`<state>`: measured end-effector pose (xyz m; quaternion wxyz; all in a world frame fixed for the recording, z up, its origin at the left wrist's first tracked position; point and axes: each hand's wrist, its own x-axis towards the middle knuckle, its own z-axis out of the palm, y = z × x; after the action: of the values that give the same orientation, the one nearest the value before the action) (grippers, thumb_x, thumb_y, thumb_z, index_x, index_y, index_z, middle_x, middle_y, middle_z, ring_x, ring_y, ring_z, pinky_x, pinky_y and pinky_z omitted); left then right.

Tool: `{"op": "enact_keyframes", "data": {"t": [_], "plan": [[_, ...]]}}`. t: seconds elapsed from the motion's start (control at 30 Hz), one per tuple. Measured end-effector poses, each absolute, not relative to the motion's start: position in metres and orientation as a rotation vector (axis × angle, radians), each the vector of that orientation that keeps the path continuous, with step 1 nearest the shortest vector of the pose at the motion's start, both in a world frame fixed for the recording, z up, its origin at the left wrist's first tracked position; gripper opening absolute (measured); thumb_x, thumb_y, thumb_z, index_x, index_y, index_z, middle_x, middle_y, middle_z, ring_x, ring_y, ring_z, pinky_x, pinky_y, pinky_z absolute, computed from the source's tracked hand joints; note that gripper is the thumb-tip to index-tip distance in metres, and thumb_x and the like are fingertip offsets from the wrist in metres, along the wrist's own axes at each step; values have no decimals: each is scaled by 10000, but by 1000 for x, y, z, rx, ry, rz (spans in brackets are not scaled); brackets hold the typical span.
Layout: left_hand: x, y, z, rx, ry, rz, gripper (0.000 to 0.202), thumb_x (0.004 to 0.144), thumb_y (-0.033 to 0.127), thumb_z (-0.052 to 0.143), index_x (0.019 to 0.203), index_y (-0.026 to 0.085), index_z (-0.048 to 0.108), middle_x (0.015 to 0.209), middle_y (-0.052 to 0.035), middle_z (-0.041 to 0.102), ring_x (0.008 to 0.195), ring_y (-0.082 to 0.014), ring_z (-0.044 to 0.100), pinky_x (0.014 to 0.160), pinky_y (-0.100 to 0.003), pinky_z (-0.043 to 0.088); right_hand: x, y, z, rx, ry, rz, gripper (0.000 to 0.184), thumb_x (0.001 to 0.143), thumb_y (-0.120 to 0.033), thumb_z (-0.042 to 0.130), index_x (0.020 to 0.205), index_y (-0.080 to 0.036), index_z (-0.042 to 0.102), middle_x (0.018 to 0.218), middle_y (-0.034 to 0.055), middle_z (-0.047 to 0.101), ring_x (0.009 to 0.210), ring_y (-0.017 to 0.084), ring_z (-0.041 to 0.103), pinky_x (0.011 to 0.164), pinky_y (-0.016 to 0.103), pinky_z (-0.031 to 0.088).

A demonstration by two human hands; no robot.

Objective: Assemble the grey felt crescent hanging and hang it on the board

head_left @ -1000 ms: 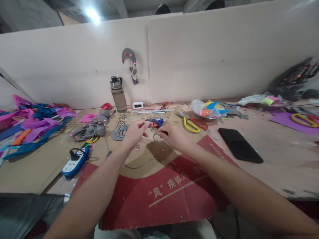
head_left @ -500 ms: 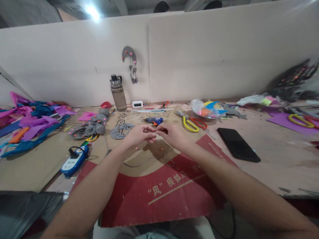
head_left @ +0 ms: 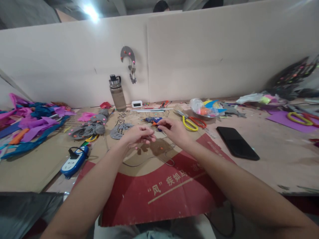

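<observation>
My left hand (head_left: 139, 135) hovers over the brown and red cardboard sheet (head_left: 159, 192) with its fingertips pinched together; what they hold is too small to make out. My right hand (head_left: 172, 128) is just to the right of it, fingers curled onto the rear end of a blue hot glue gun (head_left: 152, 119) that lies on the cardboard. A thin grey cord (head_left: 149, 158) loops across the cardboard below both hands. A few small pink beads (head_left: 161, 148) lie beside it.
Grey felt pieces (head_left: 89, 127) and a blue-white power strip (head_left: 73, 161) lie at left, with coloured scraps (head_left: 32, 122) beyond. A water bottle (head_left: 117, 93) stands at the partition. Yellow-orange scissors (head_left: 191, 122), a bowl of coloured bits (head_left: 204, 109) and a black phone (head_left: 236, 143) lie at right.
The hands met at the middle, fingertips together, then parted. My right hand has moved up and right onto the glue gun. My left hand stayed pinched and shifted slightly left.
</observation>
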<state>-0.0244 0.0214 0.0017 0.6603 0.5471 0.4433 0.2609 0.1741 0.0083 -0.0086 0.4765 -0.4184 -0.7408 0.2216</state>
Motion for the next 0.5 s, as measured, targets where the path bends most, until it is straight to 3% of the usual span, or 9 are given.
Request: {"op": "enact_keyframes", "data": {"t": [0.23, 0.5], "plan": [[-20, 11, 12, 1271, 1051, 526, 280, 751, 368, 698, 848, 106, 707, 752, -94, 705, 468, -65, 548, 301, -130, 254, 175, 8, -5, -1029, -1803, 487, 129, 815, -248, 563, 857, -201, 675, 827, 38, 691, 767, 167, 615, 747, 318, 462], [-25, 17, 7, 1324, 1042, 490, 362, 687, 426, 739, 872, 116, 718, 735, -60, 679, 452, -59, 521, 285, -141, 213, 176, 9, -6, -1066, -1797, 442, 138, 816, -254, 565, 843, -182, 680, 807, 34, 701, 738, 154, 619, 719, 293, 465]]}}
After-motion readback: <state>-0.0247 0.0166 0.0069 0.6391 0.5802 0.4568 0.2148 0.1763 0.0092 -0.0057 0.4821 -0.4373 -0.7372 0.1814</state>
